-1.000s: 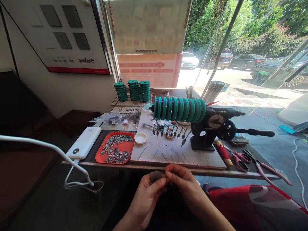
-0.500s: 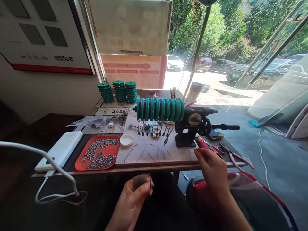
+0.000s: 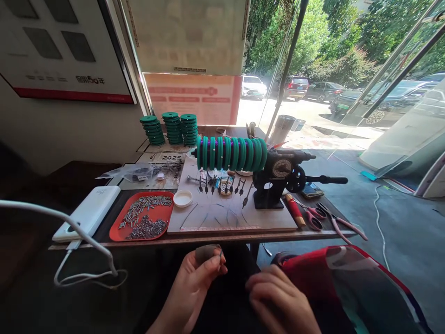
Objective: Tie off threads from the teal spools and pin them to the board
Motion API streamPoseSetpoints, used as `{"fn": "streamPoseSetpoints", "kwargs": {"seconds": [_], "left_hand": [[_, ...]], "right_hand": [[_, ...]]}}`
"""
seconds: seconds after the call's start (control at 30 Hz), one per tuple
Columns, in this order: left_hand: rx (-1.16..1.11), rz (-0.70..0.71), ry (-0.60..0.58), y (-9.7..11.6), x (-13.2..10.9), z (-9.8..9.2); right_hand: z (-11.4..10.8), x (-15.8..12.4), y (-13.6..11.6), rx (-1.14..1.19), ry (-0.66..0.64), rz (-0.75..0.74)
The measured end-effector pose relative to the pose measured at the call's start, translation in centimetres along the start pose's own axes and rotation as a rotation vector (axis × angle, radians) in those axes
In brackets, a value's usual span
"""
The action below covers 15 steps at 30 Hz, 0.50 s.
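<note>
My left hand (image 3: 198,283) is closed in a pinch in front of the table edge, a greyish-brown cover wrapped around one finger. What lies between its fingertips is too small to make out. To its right my right hand (image 3: 280,297) hovers over my lap, curled and smeared by motion, apart from the left hand. Beyond them, a black hand-cranked winder (image 3: 269,185) stands on a pale board (image 3: 201,220), its shaft carrying a row of green spools (image 3: 231,154). Several dark fishing swivel-like pieces (image 3: 226,186) with thin lines hang or lie below the spools.
On the left are a red tray (image 3: 114,232) of small metal parts, a white power bank (image 3: 88,213) with a cable and a white lid (image 3: 182,198). Green spool stacks (image 3: 174,129) stand behind. Scissors (image 3: 314,217), pliers (image 3: 342,225) and a red-handled tool (image 3: 295,209) lie right.
My right hand has moved left and down from the table's right front edge, toward my left hand. The left hand keeps its pinch, almost in place.
</note>
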State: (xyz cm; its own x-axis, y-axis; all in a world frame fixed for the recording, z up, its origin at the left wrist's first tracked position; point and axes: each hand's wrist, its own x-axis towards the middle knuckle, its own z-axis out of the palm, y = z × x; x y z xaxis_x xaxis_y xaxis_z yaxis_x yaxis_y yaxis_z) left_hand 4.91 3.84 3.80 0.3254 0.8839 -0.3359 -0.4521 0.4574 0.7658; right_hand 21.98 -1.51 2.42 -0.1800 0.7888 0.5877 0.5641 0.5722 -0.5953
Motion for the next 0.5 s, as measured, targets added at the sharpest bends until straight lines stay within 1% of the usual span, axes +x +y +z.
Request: {"fn": "streamPoseSetpoints", "kwargs": {"seconds": [0.07, 0.13, 0.23, 0.33, 0.4, 0.5], "left_hand": [[-0.007, -0.024, -0.009, -0.1, 0.1, 0.2], [-0.006, -0.046, -0.025, -0.3, 0.1, 0.4], [0.023, -0.074, -0.070, -0.5, 0.0, 0.5], [0.076, -0.056, -0.064, -0.4, -0.2, 0.2], [0.101, -0.020, -0.014, -0.1, -0.4, -0.3], [0.100, 0.018, 0.049, 0.5, -0.5, -0.8]], "right_hand": [[2.2, -0.5, 0.0, 0.040, -0.040, -0.090], [4.0, -1.0, 0.4, 0.003, -0.035, -0.120], [5.6, -1.6, 0.9, -0.103, -0.019, -0.154], [6.0, -1.8, 1.0, -0.172, -0.019, -0.176], [5.8, -1.8, 1.0, -0.173, -0.008, -0.171], [5.2, -1.7, 1.0, -0.144, 0.022, -0.124]]}}
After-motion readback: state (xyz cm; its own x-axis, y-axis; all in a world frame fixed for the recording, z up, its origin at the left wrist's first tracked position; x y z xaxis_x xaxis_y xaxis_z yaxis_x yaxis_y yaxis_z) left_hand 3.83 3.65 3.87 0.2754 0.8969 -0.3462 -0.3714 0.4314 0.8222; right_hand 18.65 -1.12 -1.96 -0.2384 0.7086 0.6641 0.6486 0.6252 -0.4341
